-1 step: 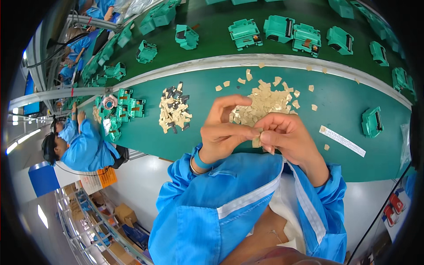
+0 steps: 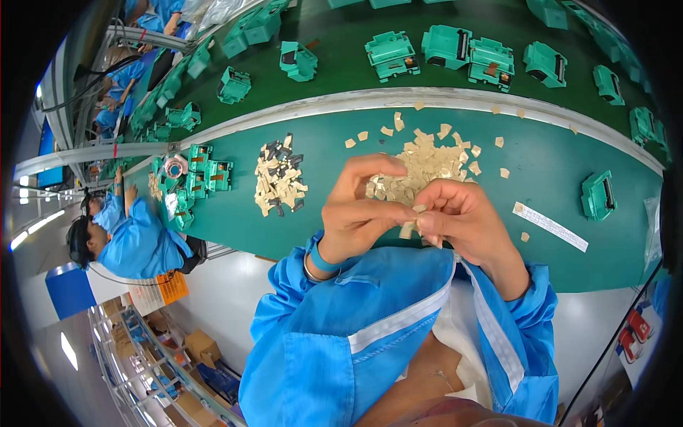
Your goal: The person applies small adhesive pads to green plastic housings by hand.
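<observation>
My left hand (image 2: 363, 203) and my right hand (image 2: 455, 213) meet over the near side of the green table, fingertips pinched together. Between them is a small beige flat piece (image 2: 407, 230), its lower end showing below my fingers. Another bit of beige (image 2: 420, 208) shows at the right fingertips; whether it belongs to the same piece I cannot tell. Just beyond my hands lies a heap of similar beige pieces (image 2: 430, 160), with several strays around it. To the left is a smaller pile of beige and black parts (image 2: 279, 178).
A printed white strip (image 2: 551, 228) and a green plastic housing (image 2: 597, 196) lie to the right. More housings (image 2: 491, 62) sit beyond the metal rail (image 2: 356, 99). Green housings (image 2: 206, 171) are grouped at the left, near a co-worker in blue (image 2: 146, 238).
The beige piece has tilted between my fingertips, and its lower end looks paler. My hands have stayed almost in place; the whole view has shifted very slightly.
</observation>
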The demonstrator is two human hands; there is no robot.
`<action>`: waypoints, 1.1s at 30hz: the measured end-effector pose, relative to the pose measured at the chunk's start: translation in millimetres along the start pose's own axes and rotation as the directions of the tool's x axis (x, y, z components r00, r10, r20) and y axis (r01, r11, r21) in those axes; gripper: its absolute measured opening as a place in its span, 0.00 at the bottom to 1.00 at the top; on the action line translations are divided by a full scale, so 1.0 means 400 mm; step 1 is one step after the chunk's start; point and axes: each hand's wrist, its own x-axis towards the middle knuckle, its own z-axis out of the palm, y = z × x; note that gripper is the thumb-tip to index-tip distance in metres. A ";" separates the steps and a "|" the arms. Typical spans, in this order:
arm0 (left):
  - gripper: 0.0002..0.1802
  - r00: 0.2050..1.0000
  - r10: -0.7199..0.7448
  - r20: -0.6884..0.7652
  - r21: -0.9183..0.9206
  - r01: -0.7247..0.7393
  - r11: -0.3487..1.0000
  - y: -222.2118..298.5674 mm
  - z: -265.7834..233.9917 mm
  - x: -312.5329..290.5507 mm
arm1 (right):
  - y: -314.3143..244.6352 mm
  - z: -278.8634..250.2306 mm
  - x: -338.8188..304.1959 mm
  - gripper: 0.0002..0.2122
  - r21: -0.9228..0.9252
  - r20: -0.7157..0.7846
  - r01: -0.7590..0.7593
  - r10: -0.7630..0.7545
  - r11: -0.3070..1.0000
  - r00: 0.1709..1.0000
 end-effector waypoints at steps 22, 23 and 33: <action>0.18 0.897 0.214 0.386 0.705 -0.436 0.559 0.054 0.002 0.030 | -0.002 0.013 -0.039 0.04 -0.261 -0.273 0.007 -0.081 0.965 0.959; 0.18 0.899 0.201 0.389 0.664 -0.425 0.615 0.053 0.002 0.029 | 0.002 0.016 -0.039 0.04 -0.452 -0.261 0.133 -0.273 0.882 0.926; 0.13 0.961 0.040 0.274 0.439 -0.162 0.884 0.073 0.020 0.033 | -0.010 -0.005 -0.024 0.11 -0.827 0.382 0.561 -0.765 -0.032 0.519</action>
